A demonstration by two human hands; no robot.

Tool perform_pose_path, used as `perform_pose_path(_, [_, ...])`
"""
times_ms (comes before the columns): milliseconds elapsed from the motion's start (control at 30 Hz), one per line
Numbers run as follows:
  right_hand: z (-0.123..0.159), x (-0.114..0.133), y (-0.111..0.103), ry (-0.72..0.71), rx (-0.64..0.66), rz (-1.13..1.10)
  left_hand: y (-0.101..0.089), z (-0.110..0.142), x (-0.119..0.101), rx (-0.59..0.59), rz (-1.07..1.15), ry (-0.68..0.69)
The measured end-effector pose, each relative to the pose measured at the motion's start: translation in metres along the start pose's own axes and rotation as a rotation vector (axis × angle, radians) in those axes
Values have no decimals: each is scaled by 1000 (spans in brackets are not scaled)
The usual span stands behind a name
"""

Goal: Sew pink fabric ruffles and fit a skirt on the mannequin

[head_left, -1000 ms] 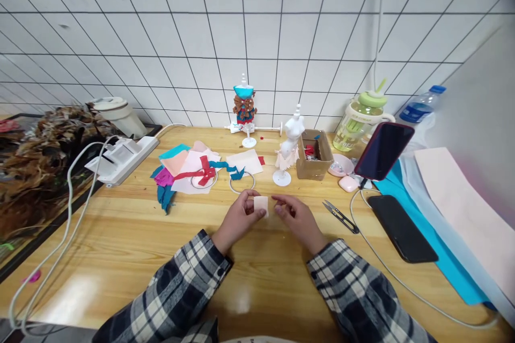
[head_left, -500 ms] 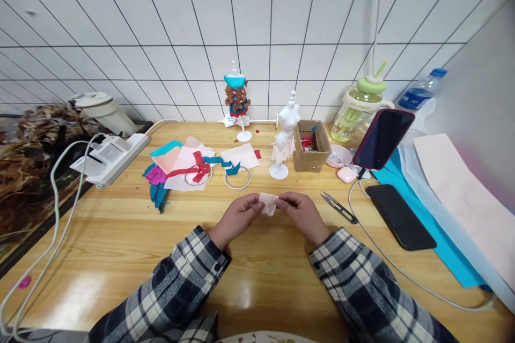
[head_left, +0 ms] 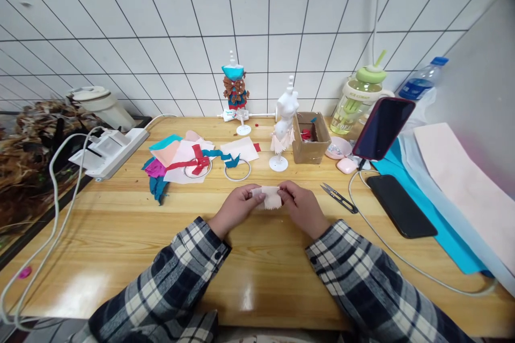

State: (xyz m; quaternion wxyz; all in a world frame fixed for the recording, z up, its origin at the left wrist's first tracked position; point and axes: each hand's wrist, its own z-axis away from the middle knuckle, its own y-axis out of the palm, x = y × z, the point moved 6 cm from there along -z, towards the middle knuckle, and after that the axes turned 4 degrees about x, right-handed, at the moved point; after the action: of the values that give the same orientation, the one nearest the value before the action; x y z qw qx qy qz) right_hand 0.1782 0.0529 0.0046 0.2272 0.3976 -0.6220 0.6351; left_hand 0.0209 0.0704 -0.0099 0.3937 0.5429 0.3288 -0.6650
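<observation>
Between my two hands is a small piece of pale pink crepe paper (head_left: 272, 198) with a jagged lower edge. My left hand (head_left: 237, 208) pinches its left end between thumb and fingers. At the other end, my right hand (head_left: 301, 207) grips the paper the same way. Just beyond them stands a small white mannequin (head_left: 287, 112) on a round base, wearing a jagged pale pink skirt (head_left: 281, 139). Thread snips (head_left: 339, 198) lie on the table to the right of my right hand.
Crepe paper scraps (head_left: 181, 161) and a white ring (head_left: 237, 178) lie left of centre. Behind stand a dressed mannequin (head_left: 235, 86) and a cardboard box (head_left: 309, 151). On the right are a black phone (head_left: 402, 206), a propped phone (head_left: 382, 128), a cable and paper sheets (head_left: 462, 171).
More of the pink paper now shows, stretched wider between my fingers. My left fingers have shifted slightly left along it. The whole view has tilted down a little.
</observation>
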Motion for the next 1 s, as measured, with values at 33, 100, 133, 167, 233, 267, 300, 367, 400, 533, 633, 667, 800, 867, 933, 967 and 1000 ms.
perform_pose_path(33, [0, -3, 0, 24, -16, -28, 1, 0, 1, 30, 22, -4])
perform_pose_path(100, [-1, -6, -6, 62, -88, -51, 0, 1, 2, 40, 48, -5])
perform_pose_path(133, [0, -5, -11, 59, -132, -38, -3, 1, 2, 10, 65, 1])
perform_pose_path(167, [0, -3, -16, 35, -163, -9, -6, 1, 3, -35, 92, 10])
perform_pose_path(233, [1, 4, -20, -59, -112, 71, -13, 0, 5, -130, 178, 43])
perform_pose_path(267, [2, 8, -18, -117, -19, 107, -16, 0, 6, -168, 230, 67])
perform_pose_path(300, [3, 10, -13, -171, 101, 136, -18, -1, 7, -199, 279, 92])
perform_pose_path(367, [8, 10, 0, -251, 326, 170, -21, -3, 9, -228, 346, 126])
perform_pose_path(400, [9, 8, 5, -273, 395, 191, -22, -5, 11, -233, 359, 133])
perform_pose_path(533, [-1, -12, -11, -164, 177, 369, -22, -7, 14, -215, 328, 114])
perform_pose_path(633, [3, -29, -73, 55, -491, 455, -20, -5, 12, -218, 293, 108])
perform_pose_path(667, [8, -29, -89, 59, -648, 448, -19, -4, 11, -217, 280, 105])
perform_pose_path(800, [15, -13, -86, -112, -557, 267, -12, 0, 4, -224, 193, 119])
perform_pose_path(867, [14, 4, -54, -206, -317, 180, -10, 1, 1, -241, 147, 135])
perform_pose_path(933, [15, 17, -24, -229, -176, 60, -7, 3, -3, -232, 111, 151])
perform_pose_path(967, [15, 20, -12, -217, -119, 6, -5, 3, -4, -216, 97, 163])
perform_pose_path(1000, [13, 21, -2, -191, -67, -40, -3, 4, -6, -194, 82, 177])
